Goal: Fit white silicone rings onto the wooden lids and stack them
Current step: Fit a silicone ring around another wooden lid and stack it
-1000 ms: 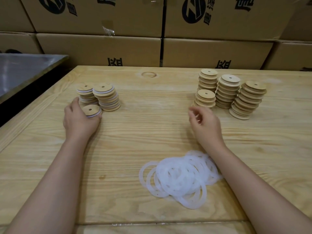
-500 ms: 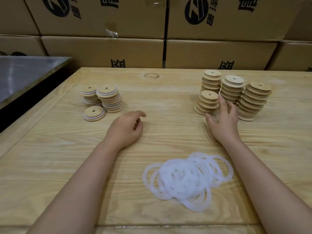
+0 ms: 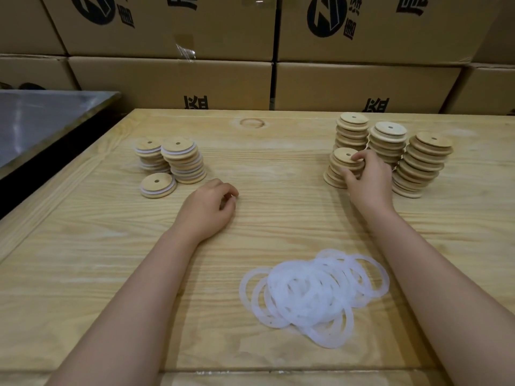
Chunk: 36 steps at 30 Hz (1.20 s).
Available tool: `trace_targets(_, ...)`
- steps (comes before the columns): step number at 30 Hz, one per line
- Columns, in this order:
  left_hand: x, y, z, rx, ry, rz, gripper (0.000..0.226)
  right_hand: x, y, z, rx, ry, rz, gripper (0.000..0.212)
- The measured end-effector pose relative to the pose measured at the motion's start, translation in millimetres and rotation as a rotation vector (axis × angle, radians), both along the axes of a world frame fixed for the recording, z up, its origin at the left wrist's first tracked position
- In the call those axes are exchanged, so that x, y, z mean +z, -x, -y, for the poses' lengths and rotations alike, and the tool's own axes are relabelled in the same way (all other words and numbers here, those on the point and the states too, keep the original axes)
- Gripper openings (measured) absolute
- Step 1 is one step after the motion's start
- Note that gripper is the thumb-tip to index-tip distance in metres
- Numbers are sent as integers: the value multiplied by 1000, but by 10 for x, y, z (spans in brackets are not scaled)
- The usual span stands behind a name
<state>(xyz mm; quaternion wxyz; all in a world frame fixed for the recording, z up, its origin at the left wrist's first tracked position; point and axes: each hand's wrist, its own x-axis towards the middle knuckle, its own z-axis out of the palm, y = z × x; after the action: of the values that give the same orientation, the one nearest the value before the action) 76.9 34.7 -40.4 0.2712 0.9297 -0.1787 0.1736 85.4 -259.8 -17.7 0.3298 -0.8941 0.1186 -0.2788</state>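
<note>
**Picking the next bare lid: one cycle closed, another begun**

Wooden lid in hand: the top lid [image 3: 345, 155] of the short bare stack [image 3: 338, 174], toward the table's far right corner. The right hand [image 3: 365, 185] has its fingers curled over the lid's rim, thumb against the side of the stack; half a second ago those fingers lay flat beside it. The lid is not yet lifted.

Three taller bare stacks [image 3: 388, 140] stand just behind and to the right. The pile of silicone rings [image 3: 315, 296] lies near the front edge, untouched.

The left hand [image 3: 207, 210] rests mid-table, fingers loosely curled and holding nothing — a second ago it was on the single ringed lid [image 3: 157, 185], which now lies alone in front of the two ringed stacks [image 3: 182, 160] toward the far left.

Judgement: the last fitted lid is delivered and starts a third stack; many bare lids remain.

Cardboard boxes [image 3: 167, 79] line the far edge — a metal surface [image 3: 41, 121] adjoins the left side of the table [image 3: 83, 274].
</note>
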Motion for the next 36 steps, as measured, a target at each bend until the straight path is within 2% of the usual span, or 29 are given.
trace_targets(4,12,6,2,2,-11,-8,16,43,-27,-4,45,-58,-6,27)
trace_targets(11,2,2,-11,12,-3,-33,15,80,-72,-10,44,-25,-26,27)
trace_targets(13,9,8,-13,13,50,-63,14,102,-7,-49,68,-14,4,29)
trace_targets(15,49,47,29,5,258,-154,14,125,108,-132,128,-49,37,32)
trace_targets(18,148,167,257,-89,774,-380,19,120,367,-359,341,-174,42,37)
trace_targets(20,207,270,443,-180,1040,-555,18,103,544,-540,523,-141,71,39)
trace_targets(22,240,354,569,-256,1158,-665,15,80,653,-682,659,-56,104,40)
trace_targets(24,245,404,624,-263,1237,-695,15,54,692,-749,717,14,108,42)
trace_targets(28,209,435,652,-162,1225,-720,18,129,705,-615,742,-34,-110,60)
trace_targets(29,203,436,644,-142,1216,-711,19,172,703,-505,728,-38,-175,54)
trace_targets(32,192,423,611,-139,1213,-674,23,321,733,-83,695,61,-405,17)
trace_targets(36,156,390,570,-197,1199,-666,23,385,846,231,815,46,-804,19)
